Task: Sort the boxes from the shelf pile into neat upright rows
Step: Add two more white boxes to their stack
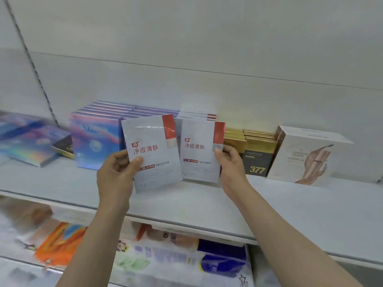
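While left hand (116,172) pinches tilted white box (151,152), right hand (230,160) pinches upright white box (201,150).

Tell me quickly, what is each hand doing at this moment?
Left hand: grips a tilted white and red box.
Right hand: holds the front upright white and red box of the row.

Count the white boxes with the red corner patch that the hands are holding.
2. One tilts in the left hand, the left box; the right hand holds the right box upright. More stand behind, partly hidden.
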`<state>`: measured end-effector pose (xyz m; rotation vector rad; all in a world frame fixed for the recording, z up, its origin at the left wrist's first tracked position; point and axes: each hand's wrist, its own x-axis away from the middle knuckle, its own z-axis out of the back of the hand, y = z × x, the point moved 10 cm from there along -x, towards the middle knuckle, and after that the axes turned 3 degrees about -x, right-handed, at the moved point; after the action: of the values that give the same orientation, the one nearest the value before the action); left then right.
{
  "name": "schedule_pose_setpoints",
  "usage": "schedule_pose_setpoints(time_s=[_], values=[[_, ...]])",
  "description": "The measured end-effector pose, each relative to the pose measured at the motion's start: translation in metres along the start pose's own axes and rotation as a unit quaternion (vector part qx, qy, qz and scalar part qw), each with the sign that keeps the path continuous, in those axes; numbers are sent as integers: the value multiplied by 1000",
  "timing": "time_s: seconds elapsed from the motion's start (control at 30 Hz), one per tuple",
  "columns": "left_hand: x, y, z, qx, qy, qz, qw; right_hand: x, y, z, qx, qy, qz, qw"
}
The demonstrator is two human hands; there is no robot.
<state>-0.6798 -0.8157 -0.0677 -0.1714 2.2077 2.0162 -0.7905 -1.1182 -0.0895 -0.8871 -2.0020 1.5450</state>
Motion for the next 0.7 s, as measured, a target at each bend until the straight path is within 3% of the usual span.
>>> schedule_pose_setpoints(time_s=[0.23,0.4,0.57,0.63,0.7], values=[[-38,2,17,-21,-26,3,999,8,-8,-7,201,127,111,965],[-46,0,1,-7,-83,2,997,10,-19,-4,212,189,127,950],[-44,-4,-25,9,-156,18,988,23,-49,-17,330,190,163,910],[-43,-1,-36,12,-181,19,983,35,-60,-28,271,161,173,933],[-42,4,-45,23,-202,11,979,41,-54,-48,201,77,118,970]])
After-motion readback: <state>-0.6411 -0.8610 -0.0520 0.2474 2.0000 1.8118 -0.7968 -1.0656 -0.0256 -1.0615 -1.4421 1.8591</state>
